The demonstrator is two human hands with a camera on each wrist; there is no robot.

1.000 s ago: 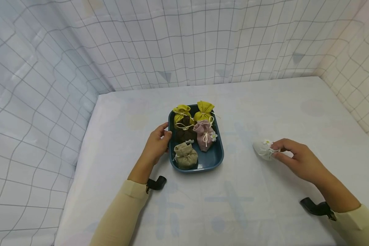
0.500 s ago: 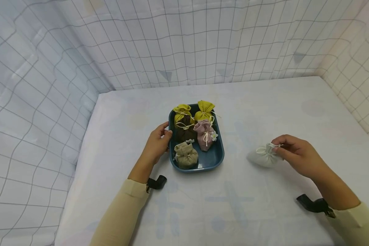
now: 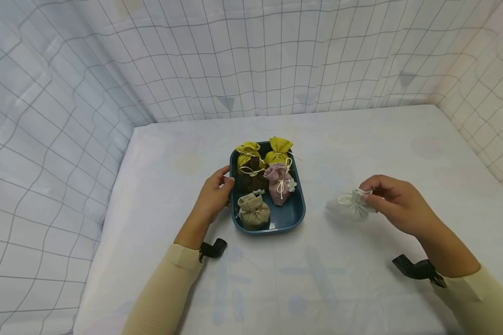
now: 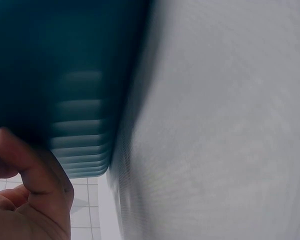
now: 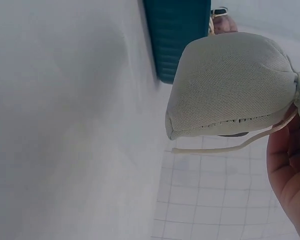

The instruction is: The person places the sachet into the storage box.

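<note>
My right hand [image 3: 394, 202] pinches a pale grey-white drawstring pouch [image 3: 352, 204] by its gathered neck, right of the tray. In the right wrist view the filled pouch [image 5: 230, 85] hangs sideways above the table, one cord end trailing below it. With thumb and fingers at its left rim, my left hand [image 3: 215, 193] grips a dark blue plastic tray [image 3: 288, 217]. Inside are two yellow pouches [image 3: 278, 151] at the back, a dark brown pouch [image 3: 253, 183], a mauve pouch [image 3: 278, 186] with a white flower, and an olive-beige pouch [image 3: 253, 214] at the front left.
A pale cloth with faint blue patterns covers the table [image 3: 318, 288]. White grid-patterned curtains [image 3: 276, 60] enclose the back and both sides. Each wrist wears a black camera mount [image 3: 415, 269].
My right hand has lifted the white pouch, turning its flower side out of sight, and carried it left toward the tray. The left hand and tray have stayed in place.
</note>
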